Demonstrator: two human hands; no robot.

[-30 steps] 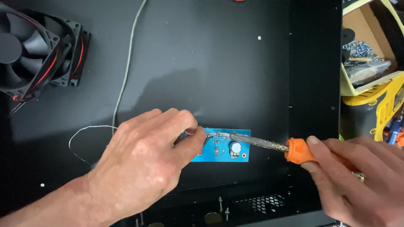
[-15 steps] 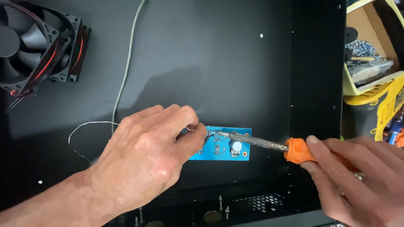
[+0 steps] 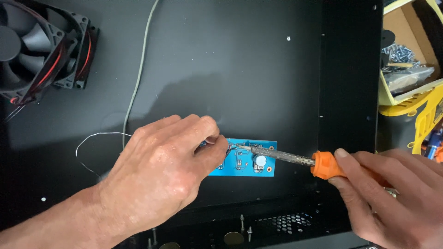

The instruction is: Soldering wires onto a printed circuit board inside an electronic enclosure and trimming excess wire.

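Note:
A small blue circuit board (image 3: 251, 159) lies on the black metal panel (image 3: 221, 74). My right hand (image 3: 392, 193) grips the orange handle of a soldering iron (image 3: 295, 159), whose metal tip rests on the board's left part. My left hand (image 3: 161, 170) covers the board's left end, its fingertips pinched on a thin silvery solder wire (image 3: 94, 138) that loops out to the left. The wire's end meets the iron tip near my fingertips.
A black cooling fan with red wiring (image 3: 41, 46) sits at the top left. A grey cable (image 3: 138, 74) runs down the panel. A yellow box with screws and bags (image 3: 406, 60) stands at the right. A perforated metal edge with studs (image 3: 277, 223) runs along the bottom.
Both hands keep their grip and position. The view has shifted only slightly; the iron tip stays on the board.

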